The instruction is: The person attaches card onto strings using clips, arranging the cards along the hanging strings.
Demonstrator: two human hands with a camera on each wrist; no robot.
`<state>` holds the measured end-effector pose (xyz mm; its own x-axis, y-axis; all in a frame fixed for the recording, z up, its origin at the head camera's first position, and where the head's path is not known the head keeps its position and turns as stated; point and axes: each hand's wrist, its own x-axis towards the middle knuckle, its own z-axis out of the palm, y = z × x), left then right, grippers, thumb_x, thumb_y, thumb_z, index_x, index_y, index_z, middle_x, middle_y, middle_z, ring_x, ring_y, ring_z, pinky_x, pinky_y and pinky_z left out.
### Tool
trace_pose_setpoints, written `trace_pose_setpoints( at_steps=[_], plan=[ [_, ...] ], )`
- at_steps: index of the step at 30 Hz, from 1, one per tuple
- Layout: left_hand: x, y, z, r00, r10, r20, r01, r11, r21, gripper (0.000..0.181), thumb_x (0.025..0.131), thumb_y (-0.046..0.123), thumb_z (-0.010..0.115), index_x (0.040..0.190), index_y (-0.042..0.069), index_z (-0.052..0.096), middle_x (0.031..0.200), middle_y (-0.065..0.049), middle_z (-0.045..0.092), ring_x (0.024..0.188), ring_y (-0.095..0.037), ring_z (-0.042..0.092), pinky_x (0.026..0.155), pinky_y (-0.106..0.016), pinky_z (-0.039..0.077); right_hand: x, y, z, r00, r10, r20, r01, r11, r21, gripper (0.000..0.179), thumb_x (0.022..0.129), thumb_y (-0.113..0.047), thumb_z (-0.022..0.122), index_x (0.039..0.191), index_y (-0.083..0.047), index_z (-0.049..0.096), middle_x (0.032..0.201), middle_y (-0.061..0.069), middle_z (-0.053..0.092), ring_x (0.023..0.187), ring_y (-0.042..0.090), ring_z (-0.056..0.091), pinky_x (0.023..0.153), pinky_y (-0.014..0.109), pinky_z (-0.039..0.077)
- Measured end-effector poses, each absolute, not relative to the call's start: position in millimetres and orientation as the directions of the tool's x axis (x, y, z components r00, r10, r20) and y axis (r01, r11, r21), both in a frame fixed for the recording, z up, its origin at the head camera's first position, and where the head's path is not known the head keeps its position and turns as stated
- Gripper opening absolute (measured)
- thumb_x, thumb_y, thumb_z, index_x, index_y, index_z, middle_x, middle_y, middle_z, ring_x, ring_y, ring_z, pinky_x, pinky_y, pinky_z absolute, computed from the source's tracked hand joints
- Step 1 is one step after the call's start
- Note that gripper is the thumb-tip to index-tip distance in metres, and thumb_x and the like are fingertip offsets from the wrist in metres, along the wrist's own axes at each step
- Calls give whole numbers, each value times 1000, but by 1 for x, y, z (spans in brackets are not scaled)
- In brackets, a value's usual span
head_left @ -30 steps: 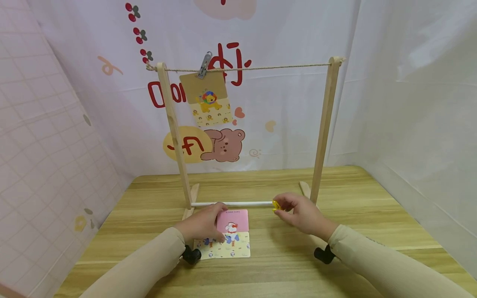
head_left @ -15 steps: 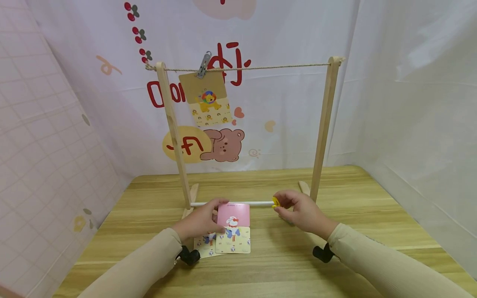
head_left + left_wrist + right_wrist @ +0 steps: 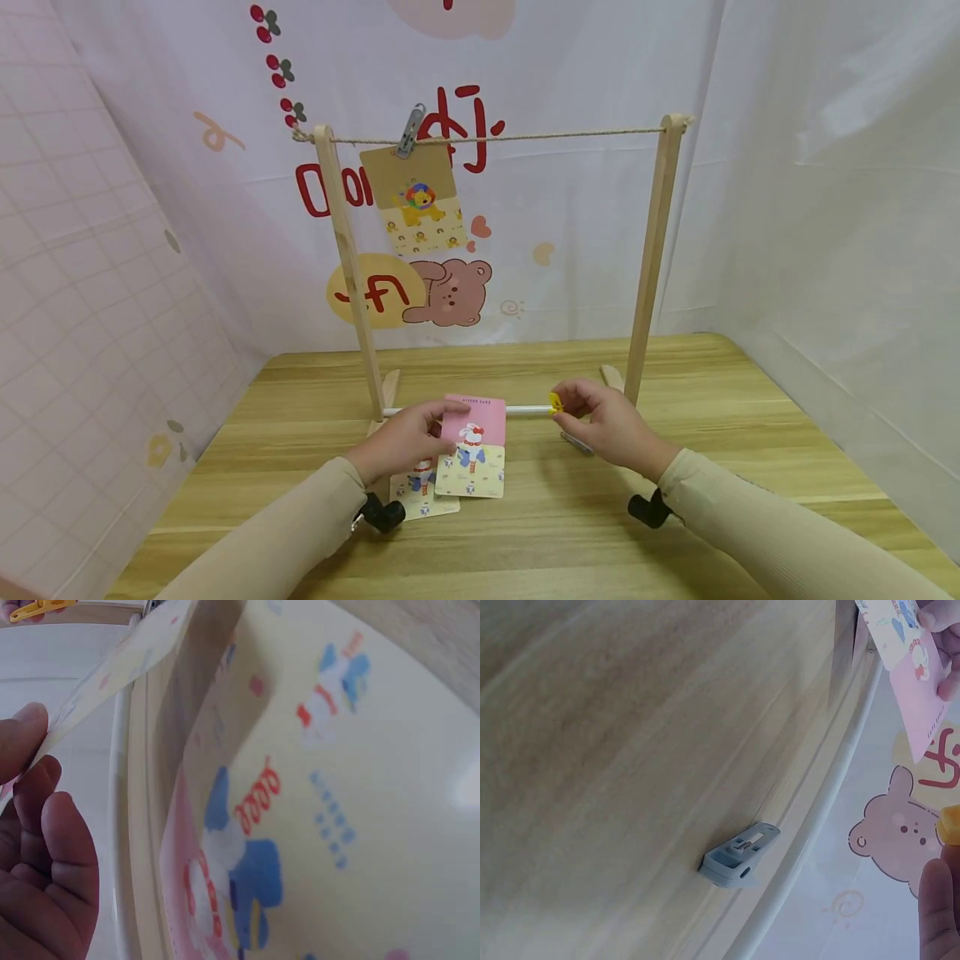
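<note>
My left hand (image 3: pixel 401 437) pinches a pink and pale yellow rabbit card (image 3: pixel 487 475) by its left side, thumb in front. The card is raised off the table and tilted, as the left wrist view shows. Below it a second, similar card (image 3: pixel 360 825) lies on the wood, partly covered by the hand and the raised card in the head view. My right hand (image 3: pixel 611 425) pinches a small yellow clip (image 3: pixel 556 403) between thumb and fingers. Underneath that hand a grey clip (image 3: pixel 741 855) lies on the table.
A wooden frame (image 3: pixel 652 258) stands on the table (image 3: pixel 540 542), with a white rod (image 3: pixel 528 409) low across it. Along its top runs a twine line (image 3: pixel 555 135), where a grey clip (image 3: pixel 410 131) holds a lion card (image 3: pixel 414 173). A printed cloth (image 3: pixel 585 250) hangs behind.
My left hand has lifted the upper rabbit card away from the one below and tilted it up. The right hand has risen slightly with the yellow clip, uncovering the grey clip.
</note>
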<state>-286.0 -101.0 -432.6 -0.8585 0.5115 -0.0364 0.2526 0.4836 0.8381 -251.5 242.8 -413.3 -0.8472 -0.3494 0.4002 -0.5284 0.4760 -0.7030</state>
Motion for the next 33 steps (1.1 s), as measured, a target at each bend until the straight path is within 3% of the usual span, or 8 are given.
trace_pose_setpoints(
  at_steps=[7, 21, 33],
  plan=[
    [-286, -95, -427, -863, 506, -2, 224, 385, 895, 52, 97, 4, 74, 144, 19, 61, 116, -9, 68, 102, -22, 63, 83, -26, 57, -252, 241, -411, -855, -328, 403, -518, 485, -704, 24, 94, -3, 77, 116, -5, 69, 98, -1, 74, 86, 7, 70, 78, 27, 61],
    [-291, -89, -405, -875, 472, 111, 313, 376, 872, 50, 99, 6, 72, 146, 20, 60, 117, -10, 69, 101, -22, 62, 82, -26, 55, -252, 242, -410, -843, -305, 442, -537, 501, -679, 34, 95, -1, 76, 128, -1, 69, 98, 3, 75, 89, 10, 71, 79, 25, 60],
    [-298, -84, -384, -866, 463, 188, 376, 355, 856, 49, 99, 6, 71, 145, 18, 60, 114, -9, 71, 98, -21, 64, 82, -27, 57, -254, 240, -405, -837, -297, 460, -546, 506, -668, 33, 95, 0, 74, 127, -1, 69, 97, 3, 74, 88, 10, 70, 80, 27, 61]
  ],
)
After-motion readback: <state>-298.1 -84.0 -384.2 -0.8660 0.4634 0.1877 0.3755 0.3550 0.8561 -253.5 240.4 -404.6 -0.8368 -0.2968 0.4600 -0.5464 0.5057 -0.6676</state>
